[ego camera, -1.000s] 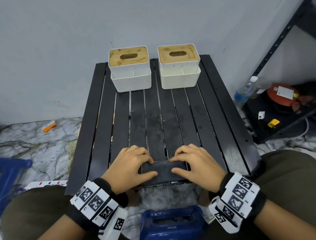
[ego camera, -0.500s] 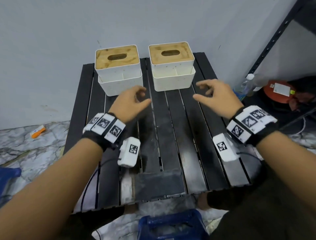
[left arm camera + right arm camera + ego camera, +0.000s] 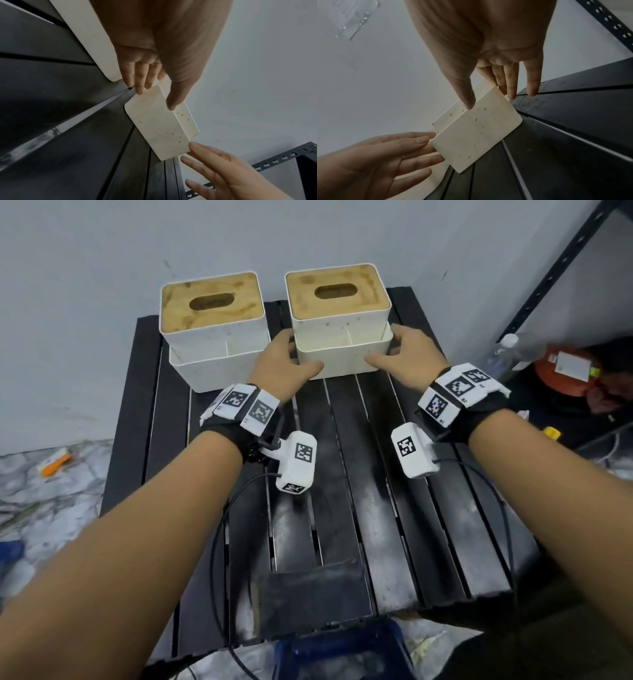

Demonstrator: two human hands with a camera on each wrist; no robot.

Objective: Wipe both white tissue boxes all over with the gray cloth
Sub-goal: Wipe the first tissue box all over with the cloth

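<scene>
hands on the right tissue box (image 3: 342, 337): my left hand (image 3: 279, 364) is at its left end and my right hand (image 3: 407, 356) at its right end, fingers straight along the sides, thumbs on the speckled front wall. it stands at the far edge of the slatted black worktop (image 3: 342, 474), just beside the left tissue box (image 3: 214, 337). the gray cloth (image 3: 310, 594) lies flat at the near edge, well apart from both.

Both forearms are bare. Each wrist wears a black strap (image 3: 236, 433) carrying white square-patterned marker tiles (image 3: 455, 392), a white camera block (image 3: 298, 462) and thin black cable (image 3: 219, 529).
</scene>
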